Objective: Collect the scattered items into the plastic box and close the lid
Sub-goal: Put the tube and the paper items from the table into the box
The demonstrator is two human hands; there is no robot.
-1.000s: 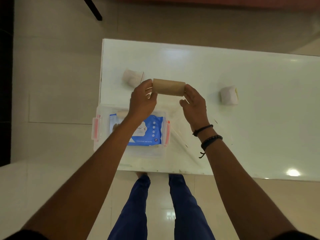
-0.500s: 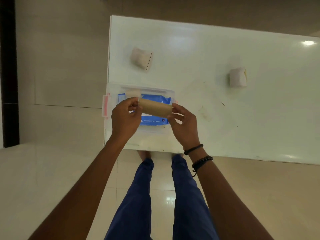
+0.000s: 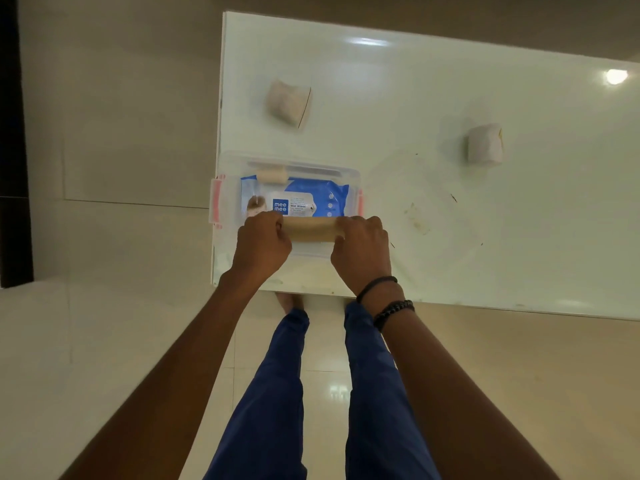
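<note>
**Q:** Where is the tube, and how is it held?

**A:** A brown cardboard tube [image 3: 313,228] lies level over the near edge of the clear plastic box with pink side clips [image 3: 231,160]. The person's left hand [image 3: 263,244] grips its left end and the right hand [image 3: 362,251] its right end. The fingers of both hands are curled over the top.

**Q:** How does it line up with the box?

**A:** Its long axis runs left to right, matching the box's long side. It looks ready to go straight down beside the blue pack of wet wipes [image 3: 311,195] already inside. Both hands are equally near. The tube is plain, matte and uncrushed.

**Q:** What lies outside the box?

**A:** On the white table [image 3: 450,81], one white wrapped bundle [image 3: 289,103] sits just beyond the box. A second white wrapped bundle [image 3: 484,144] sits well to the box's right.
</note>
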